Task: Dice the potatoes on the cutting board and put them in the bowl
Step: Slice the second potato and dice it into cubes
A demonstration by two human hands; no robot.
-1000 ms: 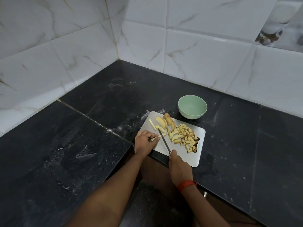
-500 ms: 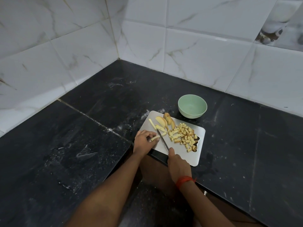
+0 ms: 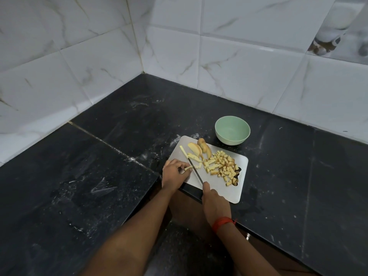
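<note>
A grey cutting board [image 3: 217,188] lies at the counter's front edge. My left hand [image 3: 175,174] pinches a pale potato strip [image 3: 188,167] on the board's left side. My right hand [image 3: 214,204] grips a knife [image 3: 195,170] by its handle; the thin blade runs up and left across the strip. A heap of diced potato [image 3: 223,166] covers the board's right half. Several potato slices [image 3: 199,149] and one long strip [image 3: 183,150] lie at the board's far end. The pale green bowl [image 3: 232,132] stands just beyond the board with nothing visible inside.
The black stone counter [image 3: 99,176] forms an L round me, with a front edge under the board. White marble-look tiled walls [image 3: 239,62] close it in at left and back. A red thread is on my right wrist [image 3: 223,223].
My right hand and the knife have shifted slightly forward along the board; the blade stays on the strip held by my left hand. The potato pile and bowl have not moved.
</note>
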